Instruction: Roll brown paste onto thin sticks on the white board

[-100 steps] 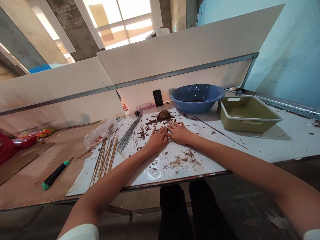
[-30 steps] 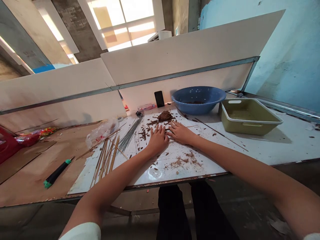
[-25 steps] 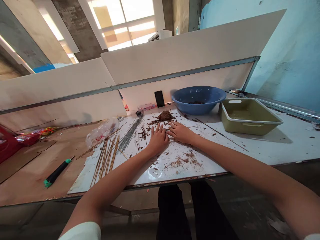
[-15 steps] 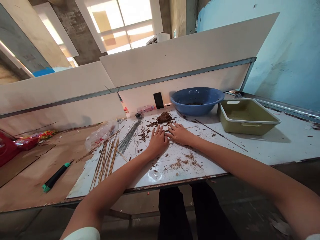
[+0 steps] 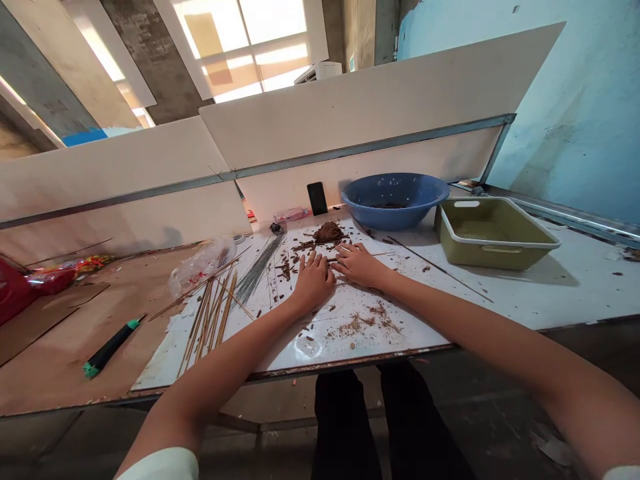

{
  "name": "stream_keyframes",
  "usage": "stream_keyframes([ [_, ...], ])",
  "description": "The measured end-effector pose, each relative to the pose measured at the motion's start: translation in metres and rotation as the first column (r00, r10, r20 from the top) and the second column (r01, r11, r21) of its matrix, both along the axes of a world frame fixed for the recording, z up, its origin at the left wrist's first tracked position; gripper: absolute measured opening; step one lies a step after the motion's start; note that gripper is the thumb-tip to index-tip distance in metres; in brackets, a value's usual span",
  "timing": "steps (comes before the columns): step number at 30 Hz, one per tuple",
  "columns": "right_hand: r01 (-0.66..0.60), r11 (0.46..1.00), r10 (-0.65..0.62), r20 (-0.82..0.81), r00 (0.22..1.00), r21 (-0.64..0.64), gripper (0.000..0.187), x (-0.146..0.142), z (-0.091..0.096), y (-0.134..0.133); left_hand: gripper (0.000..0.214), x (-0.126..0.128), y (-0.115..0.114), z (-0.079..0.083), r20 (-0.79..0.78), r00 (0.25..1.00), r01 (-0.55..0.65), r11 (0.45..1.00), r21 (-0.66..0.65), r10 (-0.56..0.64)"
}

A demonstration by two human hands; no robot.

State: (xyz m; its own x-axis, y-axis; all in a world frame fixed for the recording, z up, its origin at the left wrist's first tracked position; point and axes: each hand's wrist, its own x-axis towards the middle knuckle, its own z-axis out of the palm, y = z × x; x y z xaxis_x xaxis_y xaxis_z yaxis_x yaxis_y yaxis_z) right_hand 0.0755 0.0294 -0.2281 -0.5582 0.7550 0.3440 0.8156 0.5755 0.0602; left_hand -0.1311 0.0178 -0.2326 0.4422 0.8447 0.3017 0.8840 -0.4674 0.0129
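My left hand and my right hand lie flat side by side on the white board, palms down, fingers stretched forward. They press on a thin stick that is mostly hidden under them. A lump of brown paste sits just beyond my fingertips, with brown crumbs scattered around. Left of my left hand lie several thin grey sticks and several bamboo sticks.
A blue bowl and an olive tray stand at the back right. A black phone leans on the partition. A plastic bag, a green-tipped black tool and red packaging lie to the left.
Both hands have slid slightly back and forth over the board while staying flat and side by side. Nothing else has moved.
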Motion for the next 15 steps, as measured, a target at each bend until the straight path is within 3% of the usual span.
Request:
stream_keyframes([
  [5, 0.009, 1.0, -0.009, -0.008, 1.0, -0.012, 0.051, -0.0028, 0.0007, -0.0024, 0.062, 0.0005, 0.0025, 0.0007, -0.03, 0.998, 0.052, 0.995, -0.089, -0.055],
  [11, -0.017, 1.0, 0.017, 0.003, 1.0, -0.006, 0.044, -0.0022, 0.0019, -0.0032, 0.054, -0.0002, 0.0029, 0.0005, -0.024, 0.997, 0.072, 0.997, -0.02, -0.072],
  [15, 0.065, 0.998, -0.065, -0.008, 0.998, -0.015, 0.052, -0.0015, -0.0051, 0.0001, 0.058, 0.0, 0.005, -0.0014, -0.039, 0.998, 0.049, 0.997, -0.053, -0.052],
])
